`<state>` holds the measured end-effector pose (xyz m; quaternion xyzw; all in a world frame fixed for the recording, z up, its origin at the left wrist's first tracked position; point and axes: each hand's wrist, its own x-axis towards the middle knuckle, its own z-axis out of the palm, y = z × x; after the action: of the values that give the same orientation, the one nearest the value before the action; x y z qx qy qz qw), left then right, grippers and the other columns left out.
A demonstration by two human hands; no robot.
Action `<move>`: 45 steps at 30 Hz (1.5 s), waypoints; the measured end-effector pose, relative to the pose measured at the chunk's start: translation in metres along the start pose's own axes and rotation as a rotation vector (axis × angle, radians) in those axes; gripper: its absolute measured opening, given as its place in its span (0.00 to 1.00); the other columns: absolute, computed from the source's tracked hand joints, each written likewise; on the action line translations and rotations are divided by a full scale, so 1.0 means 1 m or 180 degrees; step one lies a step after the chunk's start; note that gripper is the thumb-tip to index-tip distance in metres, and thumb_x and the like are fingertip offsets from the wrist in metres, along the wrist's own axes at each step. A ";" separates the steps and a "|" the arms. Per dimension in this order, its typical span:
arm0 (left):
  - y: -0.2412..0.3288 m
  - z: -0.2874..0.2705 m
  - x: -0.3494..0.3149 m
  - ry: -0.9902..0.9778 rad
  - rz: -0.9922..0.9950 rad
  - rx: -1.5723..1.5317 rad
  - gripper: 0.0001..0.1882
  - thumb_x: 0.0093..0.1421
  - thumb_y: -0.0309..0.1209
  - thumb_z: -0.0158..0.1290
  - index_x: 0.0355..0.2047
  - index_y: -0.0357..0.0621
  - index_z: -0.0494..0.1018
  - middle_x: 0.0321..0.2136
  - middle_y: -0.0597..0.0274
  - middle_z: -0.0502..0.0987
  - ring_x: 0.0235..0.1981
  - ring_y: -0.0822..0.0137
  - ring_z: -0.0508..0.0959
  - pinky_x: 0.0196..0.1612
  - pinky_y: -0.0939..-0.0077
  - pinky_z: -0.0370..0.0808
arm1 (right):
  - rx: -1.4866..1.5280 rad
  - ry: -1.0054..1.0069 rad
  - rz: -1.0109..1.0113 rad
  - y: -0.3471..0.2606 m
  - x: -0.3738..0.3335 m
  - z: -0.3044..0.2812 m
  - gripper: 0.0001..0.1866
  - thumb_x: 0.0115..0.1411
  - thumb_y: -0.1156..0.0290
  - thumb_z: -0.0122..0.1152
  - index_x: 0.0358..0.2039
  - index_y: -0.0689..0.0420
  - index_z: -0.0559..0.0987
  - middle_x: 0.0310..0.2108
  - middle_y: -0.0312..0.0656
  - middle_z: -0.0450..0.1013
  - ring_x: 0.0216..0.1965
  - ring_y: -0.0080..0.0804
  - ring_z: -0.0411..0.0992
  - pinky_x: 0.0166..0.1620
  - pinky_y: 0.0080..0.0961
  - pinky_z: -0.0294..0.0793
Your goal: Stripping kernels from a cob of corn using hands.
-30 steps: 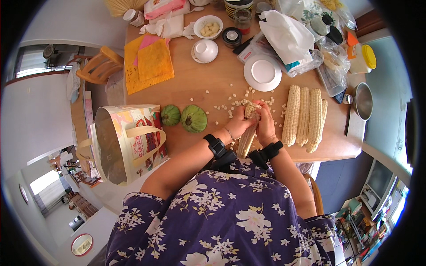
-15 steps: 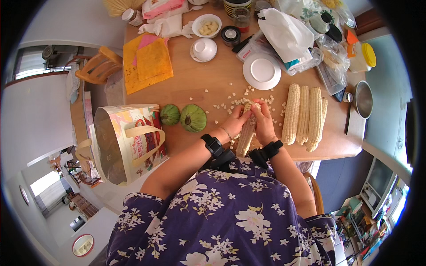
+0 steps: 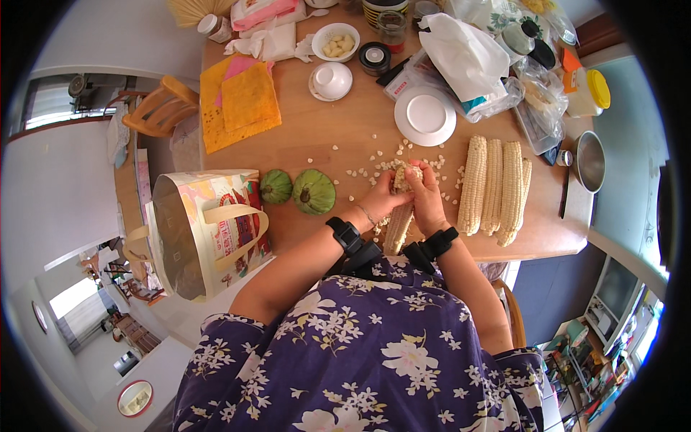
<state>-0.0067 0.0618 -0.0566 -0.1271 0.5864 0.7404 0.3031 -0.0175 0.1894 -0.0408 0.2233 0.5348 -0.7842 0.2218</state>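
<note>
A pale, dried corn cob (image 3: pixel 399 227) points away from me at the table's front edge. Its near part looks stripped, while kernels still cover its far end. My left hand (image 3: pixel 384 194) grips it from the left side. On the other side my right hand (image 3: pixel 427 196) is closed round it, thumb pressed at the kernels near the far end. Loose corn kernels (image 3: pixel 374 167) lie scattered around both hands. Right of them, several whole corn cobs (image 3: pixel 492 186) rest side by side. The fingertips partly hide the cob's upper part.
Two green round squashes (image 3: pixel 314 192) and a printed shopping bag (image 3: pixel 216 230) stand to the left. Beyond lie orange cloths (image 3: pixel 248 101), a white bowl (image 3: pixel 335 43), an upturned cup (image 3: pixel 332 81) and an upturned plate (image 3: pixel 425 115). A metal bowl (image 3: pixel 589 162) sits at the far right.
The fingers have shifted slightly on the cob, and more of its kernel-covered far end shows between them. The things around it have stayed in place.
</note>
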 end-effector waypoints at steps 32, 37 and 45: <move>-0.005 0.004 0.016 0.0511 0.0172 0.1492 0.30 0.54 0.49 0.56 0.46 0.38 0.63 0.40 0.54 0.73 0.40 0.68 0.73 0.42 0.74 0.71 | 0.0605 0.0394 0.0171 -0.008 -0.005 -0.014 0.08 0.57 0.72 0.56 0.39 0.53 0.74 0.31 0.28 0.69 0.29 0.13 0.64 0.31 0.11 0.61; 0.010 0.010 0.010 0.0371 0.0277 0.1763 0.26 0.55 0.44 0.56 0.46 0.39 0.64 0.38 0.56 0.74 0.38 0.69 0.74 0.40 0.74 0.71 | 0.0680 0.0402 0.0397 -0.018 -0.008 -0.015 0.10 0.59 0.66 0.56 0.40 0.54 0.75 0.30 0.28 0.69 0.28 0.14 0.65 0.30 0.13 0.63; 0.012 0.009 0.011 0.0128 0.0368 0.1415 0.23 0.58 0.41 0.54 0.48 0.41 0.65 0.40 0.55 0.74 0.41 0.66 0.74 0.44 0.74 0.70 | 0.1039 -0.0101 0.0168 -0.010 0.000 -0.033 0.18 0.62 0.67 0.51 0.51 0.60 0.69 0.38 0.34 0.69 0.40 0.20 0.67 0.42 0.18 0.66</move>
<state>-0.0206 0.0725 -0.0508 -0.0382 0.7472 0.6065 0.2690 -0.0193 0.2235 -0.0438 0.2580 0.3906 -0.8580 0.2116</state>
